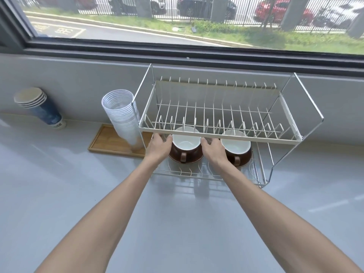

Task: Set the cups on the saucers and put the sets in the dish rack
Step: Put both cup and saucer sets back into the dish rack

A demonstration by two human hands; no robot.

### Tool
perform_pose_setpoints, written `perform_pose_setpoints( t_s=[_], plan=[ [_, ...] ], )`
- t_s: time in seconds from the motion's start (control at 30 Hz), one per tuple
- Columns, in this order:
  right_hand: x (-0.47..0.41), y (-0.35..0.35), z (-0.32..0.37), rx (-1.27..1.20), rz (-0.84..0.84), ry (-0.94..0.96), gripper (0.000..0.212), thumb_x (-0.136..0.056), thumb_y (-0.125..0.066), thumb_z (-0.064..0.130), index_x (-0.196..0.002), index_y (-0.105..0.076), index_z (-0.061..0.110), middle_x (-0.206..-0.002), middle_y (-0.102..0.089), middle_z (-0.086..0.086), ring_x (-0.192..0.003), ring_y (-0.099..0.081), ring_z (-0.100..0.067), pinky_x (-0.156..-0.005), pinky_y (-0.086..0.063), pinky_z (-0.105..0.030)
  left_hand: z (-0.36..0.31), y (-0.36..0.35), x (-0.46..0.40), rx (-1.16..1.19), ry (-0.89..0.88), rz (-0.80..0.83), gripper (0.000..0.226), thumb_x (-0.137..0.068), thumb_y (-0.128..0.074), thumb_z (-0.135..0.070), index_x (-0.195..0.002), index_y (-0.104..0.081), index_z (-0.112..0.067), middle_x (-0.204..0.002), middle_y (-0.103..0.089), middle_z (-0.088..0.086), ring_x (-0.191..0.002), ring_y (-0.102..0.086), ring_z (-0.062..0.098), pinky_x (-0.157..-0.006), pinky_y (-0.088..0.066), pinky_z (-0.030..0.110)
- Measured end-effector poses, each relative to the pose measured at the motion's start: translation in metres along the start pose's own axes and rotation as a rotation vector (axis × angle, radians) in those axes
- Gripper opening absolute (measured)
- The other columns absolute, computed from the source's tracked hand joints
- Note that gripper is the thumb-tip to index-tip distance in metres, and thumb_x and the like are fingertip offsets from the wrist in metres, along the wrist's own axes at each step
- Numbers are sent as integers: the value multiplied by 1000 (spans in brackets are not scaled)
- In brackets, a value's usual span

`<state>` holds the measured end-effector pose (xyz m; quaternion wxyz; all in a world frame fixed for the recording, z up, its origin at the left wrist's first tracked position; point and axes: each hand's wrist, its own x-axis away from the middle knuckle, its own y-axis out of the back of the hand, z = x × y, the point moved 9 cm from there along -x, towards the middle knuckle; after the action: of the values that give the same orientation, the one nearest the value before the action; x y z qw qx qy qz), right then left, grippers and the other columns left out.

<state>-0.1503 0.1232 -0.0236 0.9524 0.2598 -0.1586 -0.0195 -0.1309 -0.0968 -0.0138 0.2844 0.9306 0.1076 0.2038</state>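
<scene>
Two-tier wire dish rack (218, 133) stands on the grey counter (78, 194) against the wall under the window (177, 26). Lower tier holds two brown cups with white insides, each sitting on a brown saucer, handles facing the camera. Left cup (185, 144) on the left saucer (186, 159); right cup (235, 146) on the right saucer (244, 161); the two sets side by side, just apart. Both arms reach in under the front rail of the upper tier. Left hand (159, 146) is at the left side of the left set, fingers curled toward the cup rim, thumb near it; right hand (211, 147) is between the two sets, at the right side of the left cup. Fingertips partly hidden by the rail, so cannot tell if either grip is closed on the cup or saucer. Upper tier carries only its own dividers. Left of the rack: stack of clear plastic cups (122, 119) standing on a wooden tray (110, 140), and further left a stack of blue paper cups (39, 105) by the wall.
</scene>
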Motion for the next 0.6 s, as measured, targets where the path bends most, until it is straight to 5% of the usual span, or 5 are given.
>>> perform_pose_setpoints(
  t_s=[0.13,0.4,0.6],
  plan=[
    [-8,-15,-7,-26,17,-97,53,-100,-45,39,-139,-51,3,-141,-55,-15,-130,-50,-36,-107,-39,-40,24,-16,-14,211,117,37,70,-90,-47,-59,-148,-37,-20,-149,-48,0,-132,-49,29,-101,-51,49],
    [-17,-31,-20,-60,52,-169,50,-99,-49,35,-141,-49,8,-137,-58,-10,-126,-54,-31,-103,-43,-38,35,-41,-17,390,148,80,46,-100,-50,-39,-141,-48,-17,-134,-57,7,-116,-61,26,-65,-60,32],
    [-16,-31,-21,-81,67,-170,55,-91,-48,40,-138,-52,12,-128,-63,-11,-115,-62,-36,-97,-54,-49,38,-41,-17,398,152,55,45,-99,-52,-39,-140,-49,-17,-131,-56,5,-117,-62,28,-73,-62,38]
  ],
)
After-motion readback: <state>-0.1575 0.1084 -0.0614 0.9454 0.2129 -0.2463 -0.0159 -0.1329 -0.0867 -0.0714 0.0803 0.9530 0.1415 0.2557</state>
